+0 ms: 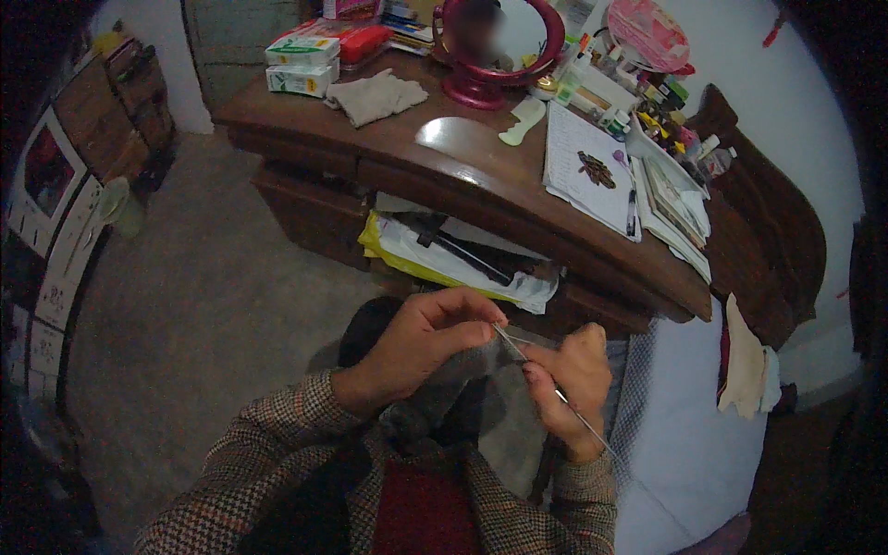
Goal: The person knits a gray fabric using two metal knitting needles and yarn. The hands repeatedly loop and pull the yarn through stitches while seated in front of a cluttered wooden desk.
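Observation:
A thin silvery knitting needle point(578, 416) slants down to the right, and my right hand point(572, 379) is wrapped round it. Its lower end runs past my right wrist as a fine pale line. My left hand point(430, 338) pinches near the upper tip, with thumb and forefinger almost together. A second thin shaft seems to cross at that tip. Whether yarn or stitches lie between my fingers is too fine and dim to make out. Both hands are above my lap, in front of the dark wooden dresser point(388, 153).
On the dresser are a pink-framed mirror point(460, 88), a grey cloth point(375, 97), green-white boxes point(303, 65) and a paper pad point(578, 139) bearing small brown pieces point(597, 170). A yellow-white bag point(435, 268) fills an open compartment. A pale bed point(684, 416) stands at right.

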A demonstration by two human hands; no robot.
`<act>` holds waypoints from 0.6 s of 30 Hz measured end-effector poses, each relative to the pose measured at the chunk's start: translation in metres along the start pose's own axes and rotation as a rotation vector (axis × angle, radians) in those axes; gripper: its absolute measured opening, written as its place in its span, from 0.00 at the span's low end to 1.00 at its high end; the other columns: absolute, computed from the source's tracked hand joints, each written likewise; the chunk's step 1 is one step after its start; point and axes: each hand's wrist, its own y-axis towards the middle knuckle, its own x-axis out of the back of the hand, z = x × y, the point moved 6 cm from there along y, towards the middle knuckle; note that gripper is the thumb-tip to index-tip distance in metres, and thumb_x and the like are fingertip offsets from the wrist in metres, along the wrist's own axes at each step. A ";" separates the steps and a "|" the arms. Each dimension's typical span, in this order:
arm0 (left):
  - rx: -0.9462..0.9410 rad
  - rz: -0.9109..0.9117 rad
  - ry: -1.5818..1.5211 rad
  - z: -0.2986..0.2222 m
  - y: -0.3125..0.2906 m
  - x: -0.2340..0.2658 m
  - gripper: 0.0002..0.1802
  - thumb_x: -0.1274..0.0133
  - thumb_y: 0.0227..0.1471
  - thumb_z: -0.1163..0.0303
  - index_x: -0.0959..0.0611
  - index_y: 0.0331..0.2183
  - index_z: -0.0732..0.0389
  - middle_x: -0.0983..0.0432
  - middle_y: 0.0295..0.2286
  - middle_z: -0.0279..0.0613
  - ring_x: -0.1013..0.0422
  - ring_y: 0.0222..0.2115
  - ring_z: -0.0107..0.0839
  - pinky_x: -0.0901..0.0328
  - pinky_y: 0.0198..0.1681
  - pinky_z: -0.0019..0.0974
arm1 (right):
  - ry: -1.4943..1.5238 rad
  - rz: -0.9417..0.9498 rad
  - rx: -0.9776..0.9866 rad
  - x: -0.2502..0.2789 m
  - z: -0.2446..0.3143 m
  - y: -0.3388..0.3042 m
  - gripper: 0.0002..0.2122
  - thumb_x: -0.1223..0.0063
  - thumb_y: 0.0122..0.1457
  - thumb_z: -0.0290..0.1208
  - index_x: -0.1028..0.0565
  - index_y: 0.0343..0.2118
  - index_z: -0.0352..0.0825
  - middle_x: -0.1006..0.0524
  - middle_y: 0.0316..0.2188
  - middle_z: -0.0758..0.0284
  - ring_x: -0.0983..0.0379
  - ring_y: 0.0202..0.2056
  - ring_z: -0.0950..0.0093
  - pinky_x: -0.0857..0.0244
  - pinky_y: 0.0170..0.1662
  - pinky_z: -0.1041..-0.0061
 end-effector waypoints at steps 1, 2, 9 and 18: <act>0.025 0.000 -0.002 0.000 0.000 0.001 0.10 0.47 0.53 0.72 0.20 0.38 0.65 0.23 0.34 0.36 0.28 0.36 0.22 0.34 0.42 0.28 | -0.005 0.005 0.004 0.002 0.000 0.001 0.07 0.41 0.46 0.30 0.22 0.28 0.36 0.37 0.18 0.68 0.43 0.23 0.69 0.50 0.29 0.68; 0.050 0.001 -0.005 0.000 0.000 0.002 0.09 0.46 0.53 0.72 0.21 0.37 0.65 0.23 0.34 0.35 0.28 0.36 0.22 0.34 0.42 0.28 | -0.009 0.011 0.009 0.002 0.000 0.002 0.07 0.39 0.45 0.30 0.21 0.29 0.37 0.37 0.18 0.70 0.42 0.23 0.69 0.51 0.29 0.69; 0.070 -0.031 0.034 0.009 0.002 0.002 0.07 0.44 0.52 0.72 0.20 0.34 0.64 0.23 0.32 0.35 0.29 0.34 0.20 0.34 0.40 0.26 | -0.129 0.014 -0.045 -0.012 -0.002 -0.005 0.11 0.38 0.46 0.34 0.23 0.31 0.35 0.34 0.22 0.66 0.40 0.26 0.67 0.49 0.31 0.68; 0.050 0.015 0.209 0.014 0.002 -0.005 0.06 0.44 0.52 0.71 0.20 0.33 0.63 0.24 0.30 0.32 0.30 0.32 0.17 0.34 0.36 0.24 | 0.132 -0.063 -0.110 -0.023 -0.008 0.016 0.22 0.31 0.38 0.43 0.22 0.36 0.35 0.30 0.26 0.67 0.37 0.30 0.66 0.44 0.34 0.71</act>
